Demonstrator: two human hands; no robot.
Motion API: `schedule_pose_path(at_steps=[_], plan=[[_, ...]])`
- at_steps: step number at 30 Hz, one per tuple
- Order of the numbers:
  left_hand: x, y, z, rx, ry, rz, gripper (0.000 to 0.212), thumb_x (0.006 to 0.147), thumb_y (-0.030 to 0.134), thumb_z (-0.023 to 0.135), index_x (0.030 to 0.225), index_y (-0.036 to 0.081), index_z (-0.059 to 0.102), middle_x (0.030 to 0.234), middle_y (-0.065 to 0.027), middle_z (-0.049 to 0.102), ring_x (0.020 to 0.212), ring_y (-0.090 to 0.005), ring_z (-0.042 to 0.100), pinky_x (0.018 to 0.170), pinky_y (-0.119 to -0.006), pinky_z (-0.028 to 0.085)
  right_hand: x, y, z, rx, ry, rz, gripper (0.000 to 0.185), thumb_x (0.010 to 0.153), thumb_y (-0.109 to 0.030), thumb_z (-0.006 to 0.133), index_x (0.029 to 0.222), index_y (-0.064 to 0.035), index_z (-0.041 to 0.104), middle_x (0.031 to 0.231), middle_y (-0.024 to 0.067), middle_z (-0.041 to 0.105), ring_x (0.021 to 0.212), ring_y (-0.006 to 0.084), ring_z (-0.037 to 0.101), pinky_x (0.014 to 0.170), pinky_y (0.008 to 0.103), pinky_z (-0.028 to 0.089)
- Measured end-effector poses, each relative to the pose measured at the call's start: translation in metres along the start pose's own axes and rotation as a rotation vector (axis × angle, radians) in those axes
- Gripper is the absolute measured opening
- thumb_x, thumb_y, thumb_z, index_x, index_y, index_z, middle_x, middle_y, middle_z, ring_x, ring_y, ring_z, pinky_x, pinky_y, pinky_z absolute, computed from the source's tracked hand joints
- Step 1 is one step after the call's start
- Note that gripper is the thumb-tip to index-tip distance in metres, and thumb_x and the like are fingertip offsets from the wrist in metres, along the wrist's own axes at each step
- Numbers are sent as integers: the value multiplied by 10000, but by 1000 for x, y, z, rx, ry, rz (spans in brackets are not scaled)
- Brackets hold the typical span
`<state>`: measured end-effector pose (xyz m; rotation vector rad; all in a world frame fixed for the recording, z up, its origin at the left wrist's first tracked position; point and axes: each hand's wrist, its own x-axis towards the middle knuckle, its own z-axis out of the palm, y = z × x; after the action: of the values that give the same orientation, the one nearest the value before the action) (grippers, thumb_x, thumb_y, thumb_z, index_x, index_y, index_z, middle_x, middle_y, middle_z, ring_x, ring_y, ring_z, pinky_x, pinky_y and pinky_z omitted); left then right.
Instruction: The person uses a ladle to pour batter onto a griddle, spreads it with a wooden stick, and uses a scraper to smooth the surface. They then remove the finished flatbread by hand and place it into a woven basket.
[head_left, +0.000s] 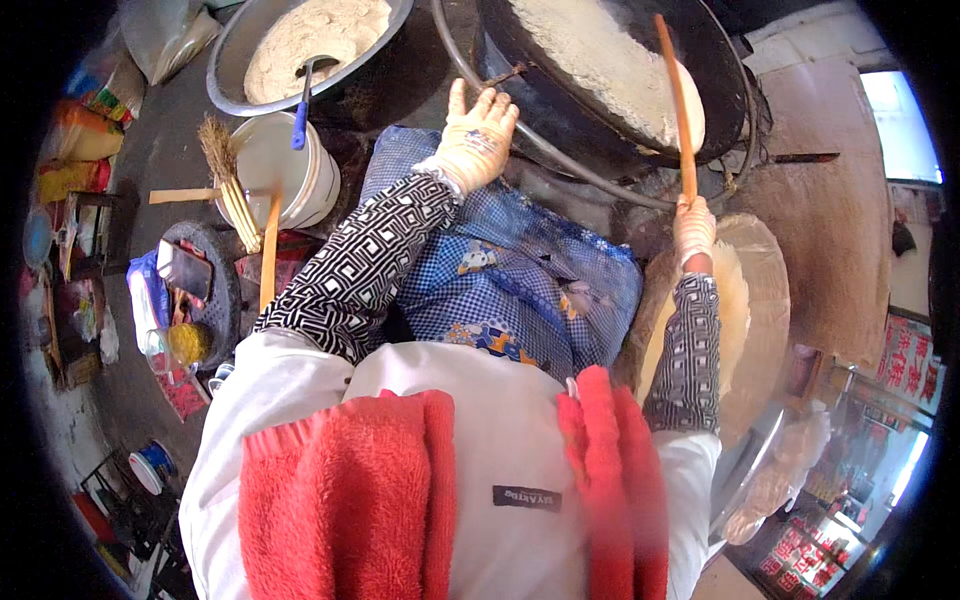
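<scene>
My right hand (695, 229), in a pale glove, grips the handle of a long wooden tool (680, 112) whose far part reaches over a large dark round pan (724, 97). Pale batter or dough (592, 60) covers part of the pan in a curved band, and the tool lies against its right end. Gloved too, my left hand (478, 142) has its fingers spread beside a metal ring (540, 142) around the pan. It holds nothing; whether its fingertips touch the ring I cannot tell. Blue checked cloth (510, 255) covers my lap under it.
At upper left a metal basin (225, 75) holds pale dough (315, 37) and a blue-handled ladle (300, 120). Below it stands a white bucket (322, 180) with a straw brush (229, 180). A phone (184, 270) lies on a round stool (225, 262). Thin round flatbreads (735, 300) lie at right, beside a board (832, 247).
</scene>
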<state>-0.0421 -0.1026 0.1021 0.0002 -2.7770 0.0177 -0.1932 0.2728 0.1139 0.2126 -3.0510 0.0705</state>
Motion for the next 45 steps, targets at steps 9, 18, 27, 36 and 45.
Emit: schedule_pose_path(at_steps=[9,18,27,36,45], plan=[[14,-35,5,16,-12,-136,418,844,162,577,1258,102,578,1383,-80,545,1322,-268,467,1098,-694,165,-22,-16,-5,144,15,-36,347,950,-383,560,945,-37,583,814,302,643,825,478,640,720,549,508],[11,24,-28,-78,-55,73,424,778,210,636,1189,107,612,1273,-79,581,1295,-285,463,1090,-688,199,-46,-42,-20,71,-109,-146,316,953,-352,558,940,-36,555,787,283,652,787,478,639,685,559,505],[-11,32,-17,-33,-112,135,656,814,264,618,1382,-16,444,1454,-189,439,1379,-347,363,1132,-675,129,-25,-22,-11,14,-2,-99,327,964,-382,514,990,-59,558,751,260,656,750,455,651,685,559,506],[-5,1,-12,6,-99,51,634,803,275,623,1366,15,494,1466,-147,453,1374,-311,386,1135,-671,111,-12,-20,-12,101,34,-19,314,964,-366,522,991,-54,550,798,284,656,769,473,645,710,558,512],[12,-29,-13,-10,-13,-55,484,795,200,628,1251,50,566,1387,-125,520,1320,-304,444,1093,-695,189,-10,-21,-9,46,-29,-20,336,960,-390,526,999,-58,555,809,280,664,760,480,647,716,557,518]])
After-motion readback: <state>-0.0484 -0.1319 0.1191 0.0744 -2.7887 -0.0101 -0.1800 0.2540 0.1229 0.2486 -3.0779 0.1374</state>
